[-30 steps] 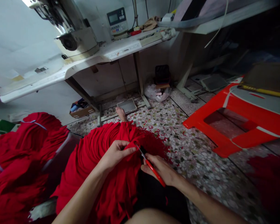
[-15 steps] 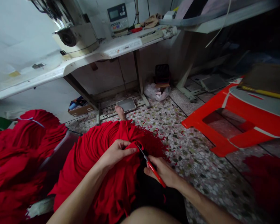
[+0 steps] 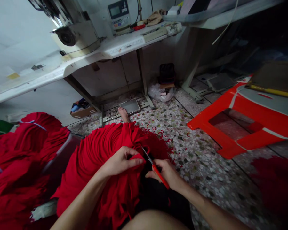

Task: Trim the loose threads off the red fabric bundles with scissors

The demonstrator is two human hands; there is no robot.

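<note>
A large heap of red fabric (image 3: 96, 150) lies over my lap and hangs down towards the floor. My left hand (image 3: 124, 161) pinches a fold of this red fabric between thumb and fingers. In my right hand (image 3: 166, 174) is a pair of scissors (image 3: 158, 174) with red handles, the fingers closed around them. The blades point up and left, their tips beside a curled edge of the fabric just past my left fingertips. Whether the blades touch the cloth I cannot tell.
To the left, more red fabric (image 3: 26, 153) fills a tub (image 3: 60, 153). A sewing machine (image 3: 74, 38) stands on a white table (image 3: 86, 60) ahead. An orange stool (image 3: 213, 121) is at right. Red scraps litter the speckled floor (image 3: 194, 156); a pedal (image 3: 129, 106) lies beneath the table.
My left hand has shifted slightly right and down with the pinched fabric. The scissors have moved up a little, and their blades now show more clear of the cloth.
</note>
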